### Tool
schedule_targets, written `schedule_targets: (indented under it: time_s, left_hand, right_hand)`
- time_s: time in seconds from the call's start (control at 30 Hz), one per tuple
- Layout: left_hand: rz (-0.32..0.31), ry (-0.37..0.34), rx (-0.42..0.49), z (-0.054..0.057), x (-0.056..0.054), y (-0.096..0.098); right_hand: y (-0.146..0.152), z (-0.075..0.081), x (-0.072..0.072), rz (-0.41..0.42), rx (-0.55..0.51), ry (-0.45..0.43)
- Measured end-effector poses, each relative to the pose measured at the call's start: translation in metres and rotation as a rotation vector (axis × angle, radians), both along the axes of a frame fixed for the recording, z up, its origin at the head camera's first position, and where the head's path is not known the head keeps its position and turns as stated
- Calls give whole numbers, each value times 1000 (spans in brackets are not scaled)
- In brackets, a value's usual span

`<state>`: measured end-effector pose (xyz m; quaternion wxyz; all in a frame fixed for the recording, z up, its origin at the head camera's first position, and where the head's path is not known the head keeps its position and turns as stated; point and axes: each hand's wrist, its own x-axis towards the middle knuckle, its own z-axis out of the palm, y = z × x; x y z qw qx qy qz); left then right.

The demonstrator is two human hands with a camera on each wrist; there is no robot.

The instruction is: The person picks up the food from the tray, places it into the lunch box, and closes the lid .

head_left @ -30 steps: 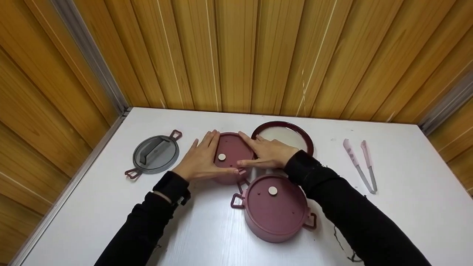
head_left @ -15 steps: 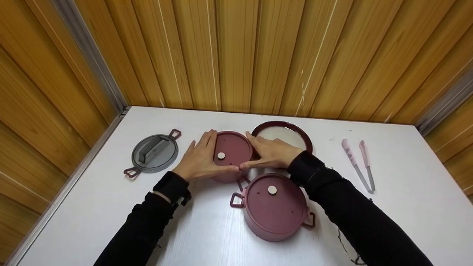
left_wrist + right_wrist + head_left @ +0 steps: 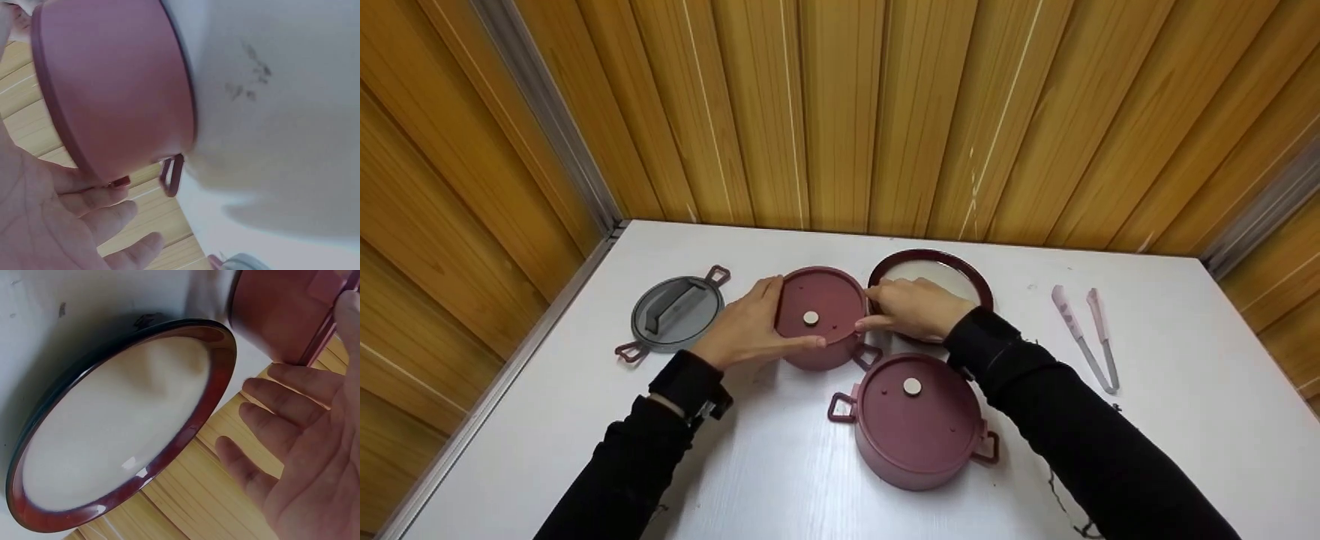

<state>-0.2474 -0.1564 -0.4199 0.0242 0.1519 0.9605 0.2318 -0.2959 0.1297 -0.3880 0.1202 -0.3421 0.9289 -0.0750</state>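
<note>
A round maroon lidded pot point(image 3: 821, 300) with a pale knob sits on the table between my two hands. My left hand point(image 3: 746, 326) lies at its left side, fingertips along the lid's rim and thumb across the front. In the left wrist view those fingers point(image 3: 95, 199) are spread and loosely extended beside the pot's wall. At the pot's right side is my right hand point(image 3: 919, 306), thumb and fingertips right at the rim. The right wrist view shows its fingers point(image 3: 287, 402) extended and apart. A second maroon lidded pot point(image 3: 919, 435) stands nearer me.
A maroon-rimmed cream plate point(image 3: 979, 281) lies behind my right hand. On the left is a grey round lid-like piece with a bar grip and maroon side loops point(image 3: 686, 319). Pink-handled tongs point(image 3: 1099, 345) lie at the right. A wood-patterned wall point(image 3: 840, 112) rises behind the table.
The farther pot has turned a little and shifted slightly left, showing more of its right side handle. My left hand has moved left with it, and my thumbs have separated.
</note>
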Motion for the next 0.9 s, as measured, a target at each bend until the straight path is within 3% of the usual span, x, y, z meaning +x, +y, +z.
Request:
schedule_targets:
  time_s: [0.23, 0.5, 0.67, 0.9]
  left_hand:
    - [-65, -25, 138, 2, 0, -18]
    - [-91, -120, 246, -12, -9, -29]
    - [-111, -109, 277, -17, -14, -29]
    - [-118, -75, 297, -21, -16, -28]
  right_hand:
    - [2, -4, -5, 42, -43, -78]
    - [0, -6, -5, 46, -51, -74]
    - [0, -6, -2, 43, -63, -66]
    - [1, -4, 0, 73, -135, -130]
